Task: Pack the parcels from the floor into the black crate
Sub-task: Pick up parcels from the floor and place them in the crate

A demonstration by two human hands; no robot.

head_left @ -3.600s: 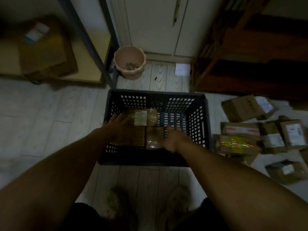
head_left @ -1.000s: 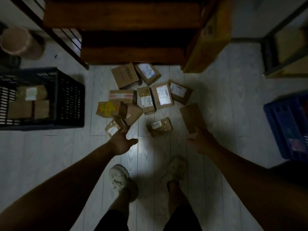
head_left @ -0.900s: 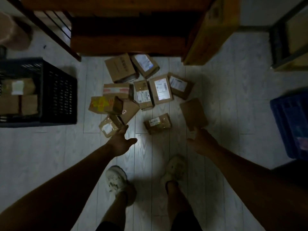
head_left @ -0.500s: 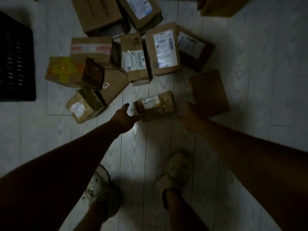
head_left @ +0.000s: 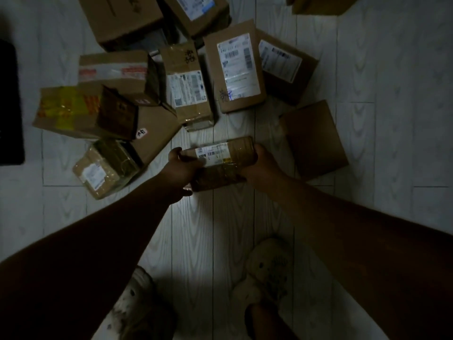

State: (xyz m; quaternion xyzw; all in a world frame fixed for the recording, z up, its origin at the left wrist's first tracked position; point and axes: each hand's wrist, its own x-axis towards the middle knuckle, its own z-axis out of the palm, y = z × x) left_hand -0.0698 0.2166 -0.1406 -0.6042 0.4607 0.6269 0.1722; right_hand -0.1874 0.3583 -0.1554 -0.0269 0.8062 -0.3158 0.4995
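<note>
Brown cardboard wrapped in clear tape made up the small parcel (head_left: 221,158) at the middle of the view, with a white barcode label on its top face. The left hand (head_left: 182,168) clasped its left end and the right hand (head_left: 259,165) its right end, fingers curled round the box on both sides; whether it rested on the pale plank floor (head_left: 210,241) or hung just above it could not be told. Just right of the parcel lay a plain unlabelled box (head_left: 315,141), flat on the floor. Beyond the parcel stood a tall labelled box (head_left: 234,67), and beside that, to its left, a narrower box (head_left: 187,84) with a printed label. Left of the parcel sat a taped box with a white sticker (head_left: 103,170), and further left beyond it a box with yellow tape (head_left: 65,109) leaned among several others piled together. Far left of the parcel, at the frame's edge, a dark slab showed that was likely the side of the black crate (head_left: 11,104), well apart from the hands. Near the bottom, below the parcel, two pale clog shoes (head_left: 267,273) stood on the planks.
</note>
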